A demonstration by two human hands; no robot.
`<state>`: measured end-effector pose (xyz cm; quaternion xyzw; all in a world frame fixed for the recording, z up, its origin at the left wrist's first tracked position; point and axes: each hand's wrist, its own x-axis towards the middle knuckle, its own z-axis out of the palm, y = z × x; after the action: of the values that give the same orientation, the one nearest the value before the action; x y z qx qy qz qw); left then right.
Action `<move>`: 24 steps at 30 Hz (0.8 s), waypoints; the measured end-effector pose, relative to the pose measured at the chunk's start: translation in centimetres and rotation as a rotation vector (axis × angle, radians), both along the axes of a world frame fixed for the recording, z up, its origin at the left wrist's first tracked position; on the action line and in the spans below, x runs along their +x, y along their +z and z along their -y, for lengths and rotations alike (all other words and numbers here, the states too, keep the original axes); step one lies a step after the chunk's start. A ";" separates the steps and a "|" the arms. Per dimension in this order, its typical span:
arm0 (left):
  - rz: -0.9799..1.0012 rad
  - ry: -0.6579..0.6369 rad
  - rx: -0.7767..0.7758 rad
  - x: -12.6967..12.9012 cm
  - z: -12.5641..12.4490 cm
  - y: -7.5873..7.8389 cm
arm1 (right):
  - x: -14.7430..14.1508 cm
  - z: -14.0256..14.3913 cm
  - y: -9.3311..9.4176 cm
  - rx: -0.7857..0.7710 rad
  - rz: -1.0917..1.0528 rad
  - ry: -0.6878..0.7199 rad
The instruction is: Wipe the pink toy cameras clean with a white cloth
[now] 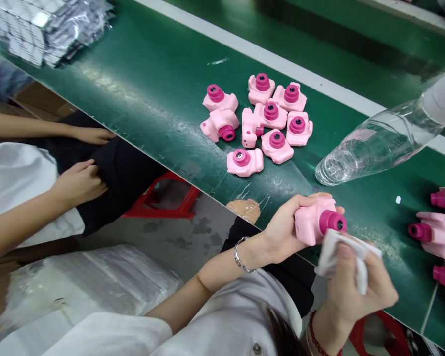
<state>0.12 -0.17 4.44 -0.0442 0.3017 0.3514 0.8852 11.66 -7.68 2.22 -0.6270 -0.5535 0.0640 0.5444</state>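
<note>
Writing shows nowhere; your left hand point(282, 230) grips a pink plastic toy camera point(315, 221), your right hand point(356, 287) pinches a white cloth point(341, 252) beneath its lens.

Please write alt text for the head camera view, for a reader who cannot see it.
The left hand holds a pink toy camera while the right hand presses a white cloth against it. More pink toy cameras and a clear bottle lie on the green table.

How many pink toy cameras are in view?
13: nine clustered mid-belt, one in the left hand beside the right hand's cloth, three at the right edge, possibly more cropped.
</note>
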 end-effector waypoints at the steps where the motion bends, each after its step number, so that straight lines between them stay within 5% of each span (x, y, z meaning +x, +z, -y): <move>1: 0.024 -0.019 0.026 -0.2 -0.1 -0.1 | 0.5 0.1 0.0 -0.022 -0.070 -0.061; 6: -0.021 0.003 0.189 -0.8 -0.1 -0.3 | 1.6 -1.9 0.9 -0.130 0.019 0.072; 10: -0.186 0.080 0.156 -0.6 0.1 0.4 | 0.8 -3.0 0.5 -0.053 -0.110 -0.263; 13: -0.243 0.098 0.094 -0.2 -0.1 1.2 | -0.1 -2.1 -0.2 0.019 -0.341 -0.335; 19: -0.283 0.090 0.075 0.0 -0.3 1.2 | -0.8 -0.3 -1.6 0.026 -0.567 -0.249; 24: -0.387 0.008 0.368 -0.2 0.7 -0.1 | -1.0 -0.7 -2.5 0.186 -0.303 -0.028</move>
<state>-0.05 -0.84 4.33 0.1844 0.3960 0.4056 0.8029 10.68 -6.97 -0.30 -0.5646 -0.4598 0.0988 0.6783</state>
